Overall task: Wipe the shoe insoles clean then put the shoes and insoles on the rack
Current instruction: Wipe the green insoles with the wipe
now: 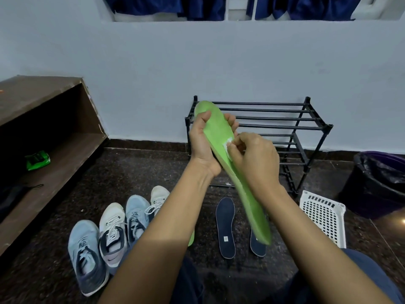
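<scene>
floor (153,163): dark speckled stone, carries everything – person seems seated on it, knees at the near edge.
bench (43,137): brown wooden shelf unit along the left edge; a green packet (37,160) sits inside, likely the wipes pack.
rack (285,128): black tube shoe rack against the far wall, nothing on it in view – the final drop spot, so no shoe or insole is put away yet.
bin (377,181): dark lined bin at the right edge, handy for used wipes by my guess.
basket (324,218): white plastic, just beside the bin.
shoes (114,229): four sneakers in a row at near left, toes toward the wall, parked until the insoles are done.
green insole (221,137): held up in the air in front of the rack, tilted toe-up so its face meets the wipe.
dark insoles (225,229): two flat on the floor near centre, one half hidden; a second green one peeks from under the left forearm.
left hand (202,145): fingers curled round the toe half of the green insole, bracing it.
right hand (256,159): fingertips pinched tight on the wipe, pressing it at mid-insole.
wipe (228,145): small white wad – wiping step in progress.
</scene>
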{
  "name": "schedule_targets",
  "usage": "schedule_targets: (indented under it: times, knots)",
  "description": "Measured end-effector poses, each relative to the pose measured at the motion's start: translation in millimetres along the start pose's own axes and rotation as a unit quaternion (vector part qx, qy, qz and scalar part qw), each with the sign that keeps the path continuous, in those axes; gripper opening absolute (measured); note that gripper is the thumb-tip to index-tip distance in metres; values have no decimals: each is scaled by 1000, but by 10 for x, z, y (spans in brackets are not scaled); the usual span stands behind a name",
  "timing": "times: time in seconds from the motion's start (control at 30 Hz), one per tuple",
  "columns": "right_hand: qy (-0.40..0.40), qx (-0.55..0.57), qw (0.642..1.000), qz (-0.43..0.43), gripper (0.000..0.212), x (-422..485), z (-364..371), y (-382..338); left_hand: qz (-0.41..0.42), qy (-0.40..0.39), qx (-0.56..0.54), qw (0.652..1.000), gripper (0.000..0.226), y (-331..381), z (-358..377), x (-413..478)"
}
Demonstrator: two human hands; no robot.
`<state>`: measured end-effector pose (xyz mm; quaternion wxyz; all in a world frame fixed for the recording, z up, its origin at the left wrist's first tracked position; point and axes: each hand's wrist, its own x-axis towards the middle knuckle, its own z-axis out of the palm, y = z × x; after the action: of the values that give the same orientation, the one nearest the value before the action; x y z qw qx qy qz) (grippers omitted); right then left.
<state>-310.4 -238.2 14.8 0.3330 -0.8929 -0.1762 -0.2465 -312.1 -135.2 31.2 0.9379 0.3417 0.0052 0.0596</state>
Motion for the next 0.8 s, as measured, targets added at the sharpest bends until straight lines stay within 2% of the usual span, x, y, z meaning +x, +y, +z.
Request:
schedule_targets:
  times: [0.07, 0.17, 0.3, 0.43, 0.63, 0.73, 0.8]
  knots:
    - [-13, 22, 1000, -2, 16, -47, -14, 19, 10, -1, -6, 1000, 38, 41, -38, 30]
    - [46, 18, 998, -45, 15, -41, 25, 0, -12, -3, -12, 1000, 39, 7, -10, -2]
    - [188, -96, 971, -110, 18, 124, 78, -21, -80, 11, 62, 995, 44, -170, 60, -73]
    - [243, -177, 945, -128, 19, 226, 59, -6, -96, -1, 74, 993, 53, -180, 86, -60]
    - [127, -87, 984, -89, 8, 11, 71, -29, -67, 25, 39, 997, 45, -85, 41, 4]
    - [41, -83, 994, -55, 12, -63, 41, -5, -47, 36, 18, 998, 49, -37, 7, 22]
    - [55, -83, 993, -70, 13, -63, 39, 27, -43, 37, 20, 998, 49, -44, 19, 3]
